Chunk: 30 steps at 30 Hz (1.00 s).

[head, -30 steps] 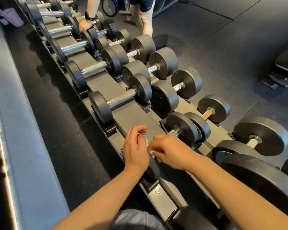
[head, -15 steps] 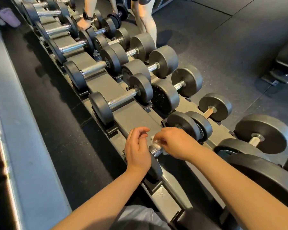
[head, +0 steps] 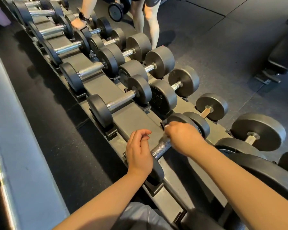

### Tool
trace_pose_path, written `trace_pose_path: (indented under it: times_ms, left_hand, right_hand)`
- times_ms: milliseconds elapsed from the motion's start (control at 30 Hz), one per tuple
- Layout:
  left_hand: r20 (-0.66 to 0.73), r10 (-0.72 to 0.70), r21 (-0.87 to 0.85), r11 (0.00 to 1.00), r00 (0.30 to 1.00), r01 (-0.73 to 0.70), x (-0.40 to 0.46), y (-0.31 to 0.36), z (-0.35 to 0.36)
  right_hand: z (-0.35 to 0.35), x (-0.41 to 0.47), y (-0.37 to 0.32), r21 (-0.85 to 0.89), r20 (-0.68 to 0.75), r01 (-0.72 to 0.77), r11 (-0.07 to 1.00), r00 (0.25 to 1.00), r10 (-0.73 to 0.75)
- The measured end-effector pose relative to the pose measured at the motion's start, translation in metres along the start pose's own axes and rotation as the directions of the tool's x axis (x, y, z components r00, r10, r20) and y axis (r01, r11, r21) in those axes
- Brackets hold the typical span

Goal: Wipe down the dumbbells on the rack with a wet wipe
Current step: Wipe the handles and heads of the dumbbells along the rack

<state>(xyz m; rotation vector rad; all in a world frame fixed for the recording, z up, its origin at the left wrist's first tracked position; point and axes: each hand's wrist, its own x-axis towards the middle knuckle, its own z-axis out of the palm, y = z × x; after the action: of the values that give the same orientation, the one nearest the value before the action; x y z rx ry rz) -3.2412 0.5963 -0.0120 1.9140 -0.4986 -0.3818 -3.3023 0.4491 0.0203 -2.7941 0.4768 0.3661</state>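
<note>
- The black rubber-ended dumbbell with a knurled chrome handle (head: pixel 161 146) lies in the near cradle of the grey steel rack (head: pixel 136 118), long axis running from near-left to far-right.
- My right hand (head: pixel 184 138) sits on the handle's far end, fingers curled over it; I see a pale scrap at its fingertips, probably the wet wipe.
- My left hand (head: pixel 139 155) hovers by the near head, loosely curled, holding nothing.
- I judge the stroke runs back along the handle, towards the left hand.

dumbbell handle (head: pixel 161 146): bright metal, knurled, glossy | dumbbell heads (head: pixel 160 61): matt black rubber, smooth | rack (head: pixel 130 117) under the handle: dull grey metal, scuffed | floor (head: pixel 223 47) beyond the rack: dark matt rubber tiles
</note>
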Motion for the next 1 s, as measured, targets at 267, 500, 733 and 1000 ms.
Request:
trace_pose_path:
  times_ms: [267,500,733,1000]
  left_hand:
    - [0.014,0.049,-0.009,0.999,0.999,-0.049,0.001,-0.001,-0.002]
    - [0.053,0.057,0.021,0.998,0.997,-0.058,0.003,-0.003,-0.004]
    - [0.114,0.05,0.071,0.996,0.992,-0.058,0.003,-0.004,-0.007]
    - [0.105,0.055,0.057,0.996,0.993,-0.062,0.003,-0.003,-0.009]
  right_hand:
    - [0.022,-0.017,-0.011,0.375,-0.103,-0.074,0.924,0.987,0.12]
    - [0.019,-0.018,-0.03,0.353,-0.05,0.185,0.917,0.983,-0.179]
    - [0.001,-0.001,-0.001,-0.203,0.015,-0.174,0.964,0.983,0.181]
    - [0.006,0.0,-0.019,0.21,0.05,0.077,0.975,0.995,-0.089]
